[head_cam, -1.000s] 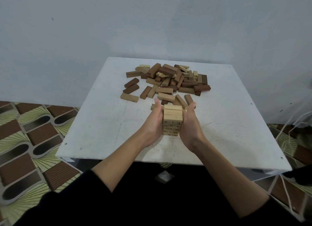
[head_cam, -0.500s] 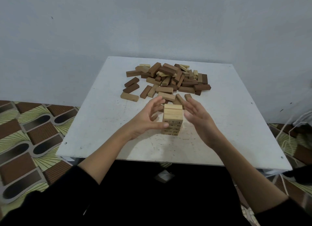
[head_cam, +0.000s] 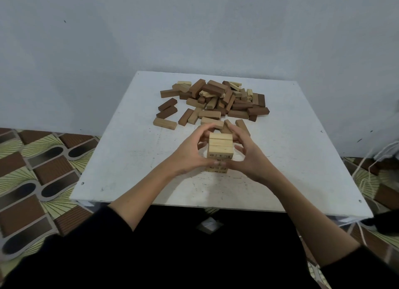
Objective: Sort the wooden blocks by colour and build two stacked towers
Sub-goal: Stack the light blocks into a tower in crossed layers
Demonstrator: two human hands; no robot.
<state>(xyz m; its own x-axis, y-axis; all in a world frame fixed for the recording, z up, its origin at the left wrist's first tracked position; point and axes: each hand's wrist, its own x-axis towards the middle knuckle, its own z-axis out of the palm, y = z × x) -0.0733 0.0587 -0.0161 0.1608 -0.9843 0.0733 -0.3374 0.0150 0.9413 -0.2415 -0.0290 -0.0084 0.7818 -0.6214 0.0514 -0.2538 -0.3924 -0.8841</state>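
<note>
Near the front of the white tabletop [head_cam: 129, 159] stands the pale tower [head_cam: 220, 152]. Half a second ago both hands were spread clear of it; now the left hand [head_cam: 190, 152] and right hand [head_cam: 248, 156] have closed round it, fingers curled against front and back, squaring the layers. Behind lies the mixed pile [head_cam: 216, 104], unsorted; no dark tower yet.

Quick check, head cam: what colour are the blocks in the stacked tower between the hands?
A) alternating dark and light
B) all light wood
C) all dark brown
B: the tower shows only pale blocks on top and down its front; dark blocks lie only in the loose pile behind it.
</note>
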